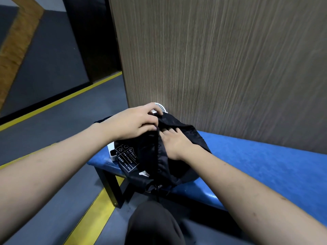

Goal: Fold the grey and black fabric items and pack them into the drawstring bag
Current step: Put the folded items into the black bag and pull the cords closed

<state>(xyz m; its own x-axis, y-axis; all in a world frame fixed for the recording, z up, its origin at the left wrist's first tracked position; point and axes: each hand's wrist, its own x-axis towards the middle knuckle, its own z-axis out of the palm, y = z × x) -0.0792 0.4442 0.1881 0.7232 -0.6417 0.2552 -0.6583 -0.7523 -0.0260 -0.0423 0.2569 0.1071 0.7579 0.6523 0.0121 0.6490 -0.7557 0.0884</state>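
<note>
The drawstring bag (155,161) is lying at the left end of the blue bench (256,161), and I am reading its long axis as running from the gathered end nearest me, where the cord (157,193) is dangling over the bench edge, away toward the wood-grain panel (212,59). Closest to the camera, my dark-trousered knee (154,223) is sitting just below that hanging cord. Moving outward, the bag's printed white label (126,159) is facing up on its left side, with a white object (111,151) showing just beside it; I cannot tell what that is. Further on, my right hand (175,142) is pushing down into the black fabric (185,129), its fingers straight and slightly spread, their tips disappearing under a fold, so it is pressing rather than gripping. My left hand (134,122) is working just beyond and to the left, its fingers curled and pinching the raised rim of the black cloth, apparently holding the mouth up. Behind it a white fan (160,107) is peeking out against the panel. Whether any grey item is already inside I cannot tell; only black cloth is showing. I am judging that the packing is well along, and that the next push needs to travel along the bag's axis, with the right hand nearer the opening and the left hand keeping the rim lifted.
</note>
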